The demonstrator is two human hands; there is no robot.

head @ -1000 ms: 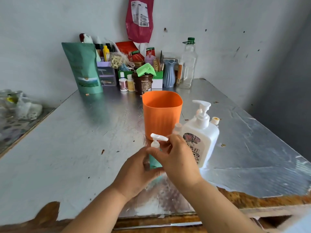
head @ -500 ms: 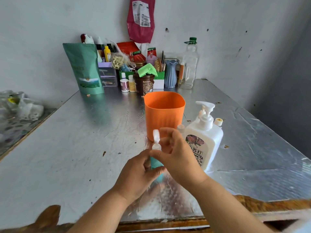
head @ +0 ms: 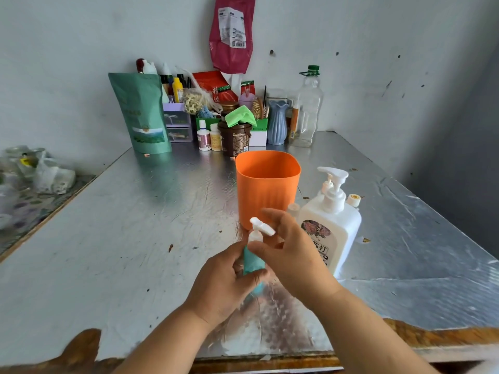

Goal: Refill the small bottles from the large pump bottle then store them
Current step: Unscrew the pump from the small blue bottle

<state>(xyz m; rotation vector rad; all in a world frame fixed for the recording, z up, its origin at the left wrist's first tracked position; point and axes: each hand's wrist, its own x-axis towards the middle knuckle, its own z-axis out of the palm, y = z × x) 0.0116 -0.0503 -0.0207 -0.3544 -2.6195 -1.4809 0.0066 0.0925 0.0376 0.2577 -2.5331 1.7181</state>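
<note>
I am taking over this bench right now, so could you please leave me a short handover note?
Left hand grips the small teal bottle by its body.
Right hand pinches its white pump top.
The large pump bottle stands just right of the hands; the orange cup stands behind them.
Done: cannot tell whether this bottle is filled.
Left: finish the top, put the bottle in storage, refill any others.

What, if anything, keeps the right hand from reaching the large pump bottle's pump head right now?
Likely yes once it lets go: the right hand pinches the white pump top of the small teal bottle, but the large pump bottle stands right beside it, its pump head uncovered, nothing between them.
</note>
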